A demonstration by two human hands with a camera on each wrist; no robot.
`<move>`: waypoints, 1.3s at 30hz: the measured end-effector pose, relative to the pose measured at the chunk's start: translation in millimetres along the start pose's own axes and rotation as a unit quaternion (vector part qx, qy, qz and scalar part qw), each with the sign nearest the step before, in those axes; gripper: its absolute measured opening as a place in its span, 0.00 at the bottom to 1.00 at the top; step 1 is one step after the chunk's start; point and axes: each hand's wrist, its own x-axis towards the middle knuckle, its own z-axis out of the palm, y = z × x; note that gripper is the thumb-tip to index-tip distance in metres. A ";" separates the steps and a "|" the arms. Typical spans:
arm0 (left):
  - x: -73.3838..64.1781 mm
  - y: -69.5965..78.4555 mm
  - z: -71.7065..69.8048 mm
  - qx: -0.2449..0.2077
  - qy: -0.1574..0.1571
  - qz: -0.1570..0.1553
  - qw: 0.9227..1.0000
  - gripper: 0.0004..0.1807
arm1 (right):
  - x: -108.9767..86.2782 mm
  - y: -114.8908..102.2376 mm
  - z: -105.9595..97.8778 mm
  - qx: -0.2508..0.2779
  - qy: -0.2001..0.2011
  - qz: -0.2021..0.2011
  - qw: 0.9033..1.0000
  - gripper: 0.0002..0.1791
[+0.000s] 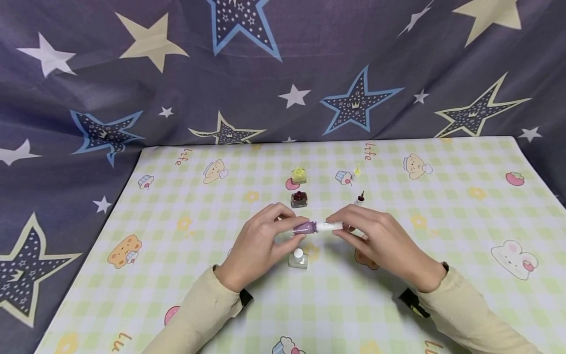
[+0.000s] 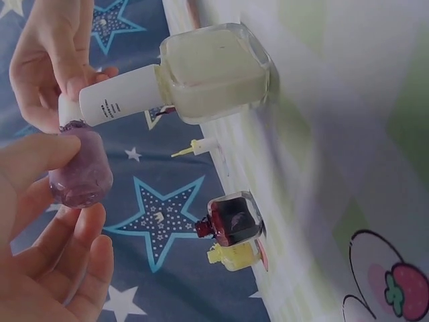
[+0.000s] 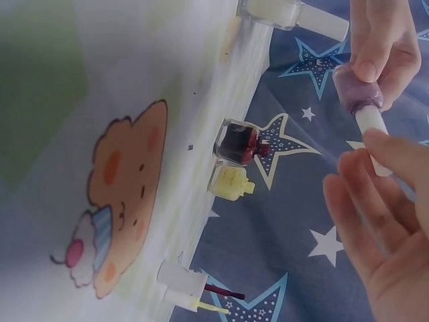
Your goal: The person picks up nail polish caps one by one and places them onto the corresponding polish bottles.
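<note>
Between my two hands a purple nail polish bottle [image 1: 304, 227] lies sideways above the table. My left hand [image 1: 265, 236] pinches its glass body between thumb and fingers. The white cap [image 1: 329, 226] is pinched by my right hand [image 1: 376, 236], and it meets the bottle's neck, where purple polish is smeared. A pale nail polish bottle [image 2: 214, 74] with its white cap on stands on the table just below the hands. Behind them are a dark red bottle [image 3: 238, 142] and a yellow bottle [image 3: 230, 182], both uncapped with polish around their necks.
To the right of the bottles, two white caps stand brush-up: one with a dark red brush [image 1: 361, 197], one with a yellow brush [image 1: 357, 171]. A checked cloth [image 1: 309, 314] printed with cartoons covers the table. A dark star-patterned curtain [image 1: 309, 59] hangs behind.
</note>
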 end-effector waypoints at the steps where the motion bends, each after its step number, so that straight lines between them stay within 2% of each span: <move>1: -0.2 -0.2 0.2 -0.001 0.000 0.000 1.000 0.12 | 0.0 0.2 0.1 0.001 0.001 -0.001 1.000 0.13; 8: 0.1 0.9 0.4 -0.001 0.002 0.004 1.000 0.12 | -0.9 1.7 1.5 0.000 0.006 0.003 1.000 0.11; 21: -0.7 2.7 1.1 -0.005 0.001 0.006 1.000 0.12 | -1.1 3.4 6.3 0.022 -0.014 0.029 0.999 0.04; 30: 0.5 5.5 1.8 -0.005 0.012 0.017 1.000 0.11 | -1.1 5.4 9.7 0.032 -0.029 0.086 0.995 0.13; 37: -0.6 3.4 1.1 -0.005 0.002 0.012 1.000 0.12 | -2.2 5.1 8.3 0.030 -0.021 0.076 0.996 0.07; 39: -0.6 2.6 0.9 -0.005 0.001 0.010 1.000 0.12 | -2.3 4.3 7.5 0.031 -0.010 0.064 0.997 0.10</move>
